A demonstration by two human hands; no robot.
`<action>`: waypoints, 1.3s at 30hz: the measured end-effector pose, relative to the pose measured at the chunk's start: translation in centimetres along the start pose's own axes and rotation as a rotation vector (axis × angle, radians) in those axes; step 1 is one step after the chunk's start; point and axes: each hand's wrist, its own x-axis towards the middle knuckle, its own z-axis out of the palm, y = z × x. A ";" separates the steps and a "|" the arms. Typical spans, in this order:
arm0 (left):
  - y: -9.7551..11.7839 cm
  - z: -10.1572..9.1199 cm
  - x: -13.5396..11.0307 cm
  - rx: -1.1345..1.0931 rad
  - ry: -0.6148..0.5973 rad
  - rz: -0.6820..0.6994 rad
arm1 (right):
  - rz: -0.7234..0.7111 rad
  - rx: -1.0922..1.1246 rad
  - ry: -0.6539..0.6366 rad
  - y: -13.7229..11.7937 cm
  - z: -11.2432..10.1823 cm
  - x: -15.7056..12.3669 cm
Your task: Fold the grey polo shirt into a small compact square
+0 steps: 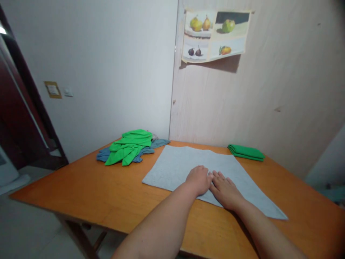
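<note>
A light grey cloth (178, 163) lies spread flat on the orange wooden table (81, 190). My left hand (198, 178) rests on the cloth near its front edge, fingers curled under. Beside it, touching it, my right hand (225, 189) lies flat on the cloth with its fingers stretched out. Neither hand holds anything that I can see.
A pile of crumpled green cloths (129, 145) sits on a blue cloth (104, 154) at the table's far left. A folded green cloth (245, 151) lies at the far right by the wall. A fruit poster (215, 34) hangs above. A dark door (16, 108) stands left.
</note>
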 end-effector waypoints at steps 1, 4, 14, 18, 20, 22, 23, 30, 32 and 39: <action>0.1 0.0 -0.2 0.028 -0.005 0.004 | 0.002 -0.002 0.001 0.0 0.1 0.1; 0.1 -0.2 -0.7 0.099 -0.006 -0.004 | 0.011 0.003 0.007 0.1 0.3 0.2; -3.7 -4.2 -5.0 0.244 -0.066 -0.134 | 0.006 0.031 0.014 -0.6 -0.5 0.0; -5.8 -7.0 -7.2 0.262 -0.112 -0.211 | 0.007 0.048 0.012 -0.5 -0.5 0.0; -6.9 -8.2 -8.2 0.265 -0.120 -0.222 | 0.003 0.059 0.016 -0.5 -0.3 0.1; -7.7 -9.2 -9.0 0.270 -0.138 -0.230 | -0.002 0.068 0.019 -0.4 -0.2 0.1; -8.0 -9.6 -9.3 0.279 -0.141 -0.241 | 0.000 0.070 0.023 -0.5 -0.3 0.0; -7.3 -9.8 -9.8 0.268 -0.082 -0.138 | -0.094 0.082 0.174 -2.5 -2.2 -1.6; -7.1 -9.5 -9.7 0.216 -0.099 -0.080 | -0.177 0.102 0.150 -3.0 -2.4 -2.1; -9.7 -10.2 -9.7 -0.053 -0.046 -0.181 | -0.269 0.196 -0.061 -2.8 -2.1 -2.9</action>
